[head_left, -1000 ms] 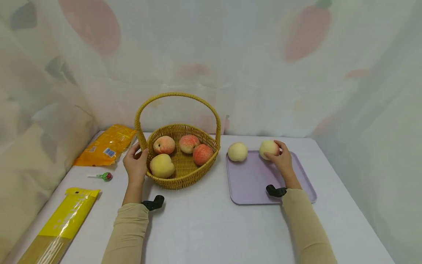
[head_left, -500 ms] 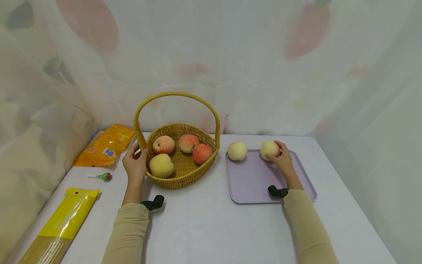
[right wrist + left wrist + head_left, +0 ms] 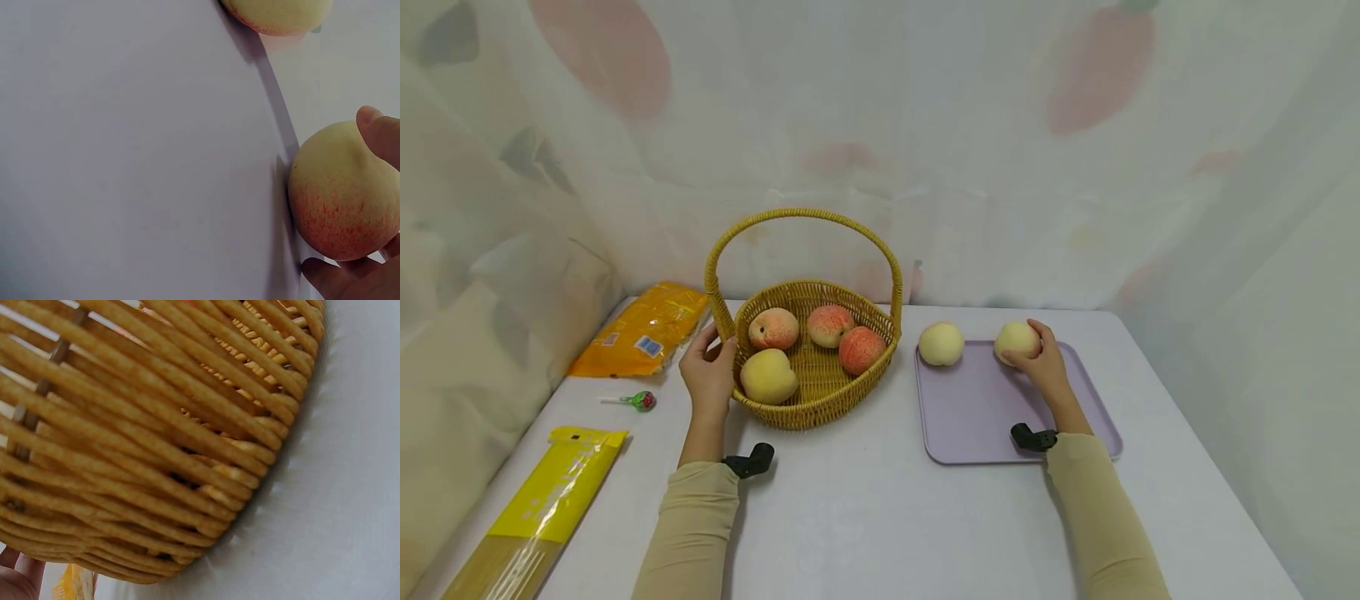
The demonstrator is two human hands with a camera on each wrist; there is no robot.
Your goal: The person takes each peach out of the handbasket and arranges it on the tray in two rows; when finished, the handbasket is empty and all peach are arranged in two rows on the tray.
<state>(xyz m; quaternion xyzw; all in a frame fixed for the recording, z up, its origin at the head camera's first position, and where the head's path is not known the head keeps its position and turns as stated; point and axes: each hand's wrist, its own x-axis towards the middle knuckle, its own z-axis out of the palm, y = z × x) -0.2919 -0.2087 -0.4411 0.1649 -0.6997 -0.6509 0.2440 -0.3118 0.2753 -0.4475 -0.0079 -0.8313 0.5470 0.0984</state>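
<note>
A woven basket (image 3: 820,414) with a tall arched handle stands left of centre. My left hand (image 3: 708,379) grips its left side at the foot of the handle; the basket's weave (image 3: 144,431) fills most of the left wrist view. Inside lie a pale yellow peach (image 3: 768,377) and several redder ones, such as the peach (image 3: 861,350) at the right. On the right, my right hand (image 3: 1047,372) holds a pale peach (image 3: 1016,341) at the back rim of a lilac tray (image 3: 977,417). The right wrist view shows thumb and fingers around this peach (image 3: 340,194), red-speckled below.
Another pale peach (image 3: 941,343) sits at the tray's back left corner. Along the table's left side lie an orange packet (image 3: 640,333), a lollipop (image 3: 642,401) and a long yellow bag (image 3: 542,500) with thin sticks inside. Curtain-like cloth (image 3: 880,150) hangs behind the table.
My right hand has shifted slightly right with its peach, which has turned so that less of its red side shows. My left hand stays on the basket.
</note>
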